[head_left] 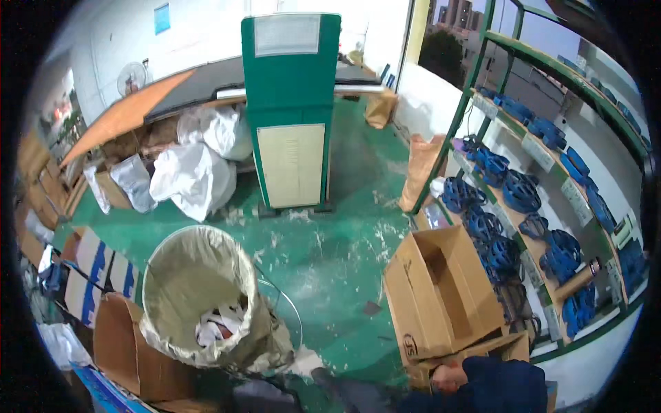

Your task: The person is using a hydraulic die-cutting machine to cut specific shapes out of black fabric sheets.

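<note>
Carton (pixel 438 292) — right hand (pixel 449 378) beside, grip unclear

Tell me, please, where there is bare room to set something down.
The widest patch is green floor between the round beige fabric-lined bin and open brown cardboard box, with scattered scraps; another lies right of the tall green panel. Crowded: the green metal shelving of blue items, and around the bulging white sacks.
</note>
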